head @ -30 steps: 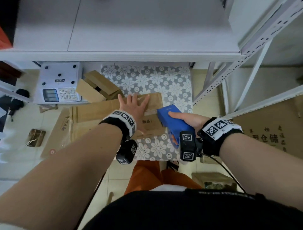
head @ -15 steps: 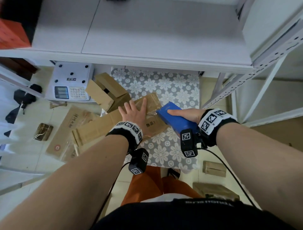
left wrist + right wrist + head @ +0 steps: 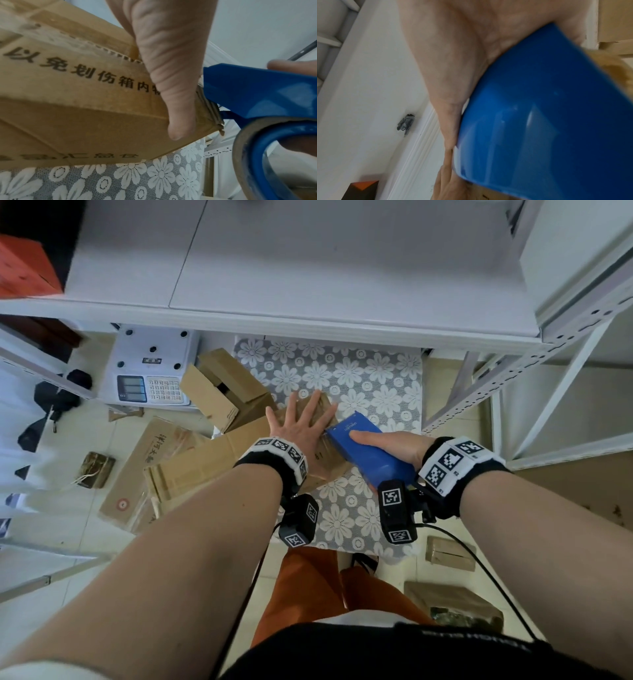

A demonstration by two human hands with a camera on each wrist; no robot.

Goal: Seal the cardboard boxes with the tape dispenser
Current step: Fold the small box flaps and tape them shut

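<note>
Head view looks steeply down from above on both forearms — wide. The left wrist view sits close along the thumb; both share the cardboard box [image 3: 325, 455] [image 3: 85, 108] and blue tape dispenser [image 3: 368, 450] [image 3: 257, 94] — the right wrist view is nearly filled by that dispenser.

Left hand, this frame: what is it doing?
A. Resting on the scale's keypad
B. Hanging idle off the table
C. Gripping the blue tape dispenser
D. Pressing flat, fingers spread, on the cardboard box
D. The left hand lies spread with straight fingers on top of the cardboard box, while the right hand holds the blue tape dispenser at the box's edge.
</note>
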